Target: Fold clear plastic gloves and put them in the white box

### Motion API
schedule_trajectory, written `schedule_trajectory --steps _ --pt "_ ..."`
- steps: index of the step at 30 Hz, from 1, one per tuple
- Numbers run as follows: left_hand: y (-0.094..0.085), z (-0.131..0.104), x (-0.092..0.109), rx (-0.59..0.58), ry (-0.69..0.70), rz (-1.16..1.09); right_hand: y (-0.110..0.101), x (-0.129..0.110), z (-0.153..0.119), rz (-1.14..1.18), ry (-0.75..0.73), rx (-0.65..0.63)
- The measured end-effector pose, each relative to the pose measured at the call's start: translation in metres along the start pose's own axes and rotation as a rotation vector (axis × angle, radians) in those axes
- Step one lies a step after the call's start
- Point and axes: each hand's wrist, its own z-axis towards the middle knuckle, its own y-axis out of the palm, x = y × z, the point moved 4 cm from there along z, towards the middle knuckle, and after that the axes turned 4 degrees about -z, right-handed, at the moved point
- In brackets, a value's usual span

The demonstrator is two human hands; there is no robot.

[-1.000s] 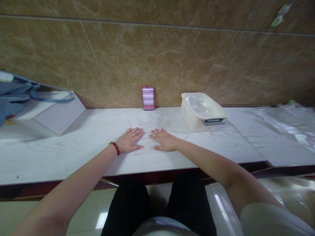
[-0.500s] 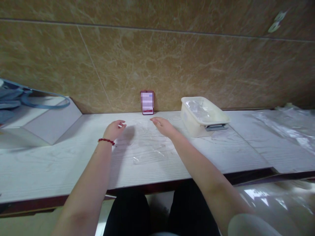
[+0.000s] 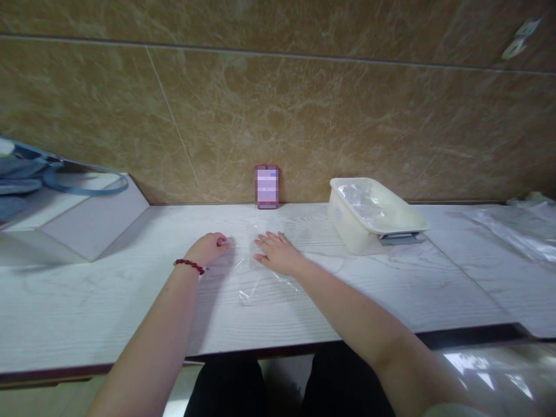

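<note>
A clear plastic bag (image 3: 256, 289) lies flat on the white wood-grain table, its edges hard to trace. My right hand (image 3: 277, 253) rests palm down on the bag's upper part with the fingers spread. Just left of the bag, my left hand (image 3: 208, 249) is closed, thumb and fingers pinched together. Whatever may be between those fingertips is too small to make out. A red bracelet (image 3: 189, 264) circles the left wrist.
Against the marbled wall leans a phone (image 3: 266, 187). To the right stands a cream plastic bin (image 3: 356, 229) holding clear plastic, with more plastic sheeting (image 3: 516, 231) beyond it. A white box (image 3: 99, 217) with a blue strapped bag (image 3: 19, 182) is at the left.
My right hand has come down and nearer, flattening onto the plastic bag. The left hand's fingers have closed from a loose curl into a pinch. The view has shifted slightly.
</note>
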Motion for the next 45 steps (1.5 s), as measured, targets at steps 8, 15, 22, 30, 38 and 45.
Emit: schedule_trajectory --steps 8,15,22,30,38,45 --pt "0.019 -0.002 0.075 -0.024 0.521 0.086 0.0 -0.001 0.0 0.001 -0.005 -0.053" --pt "0.022 0.011 0.07 -0.08 0.403 0.068 -0.013 -0.001 -0.001 0.091 -0.027 0.001" --pt "0.024 0.036 0.07 -0.102 0.377 0.152 -0.01 0.012 -0.005 0.04 0.119 0.019" --pt "0.011 0.047 0.043 0.09 0.208 0.193 -0.003 0.021 -0.007 0.005 0.2 -0.038" --pt "-0.032 0.005 -0.01 0.077 -0.157 0.096 -0.014 0.016 -0.006 0.036 0.189 0.052" --pt "-0.011 -0.008 0.001 -0.04 -0.152 -0.019 -0.02 -0.011 -0.013 0.033 -0.017 0.04"
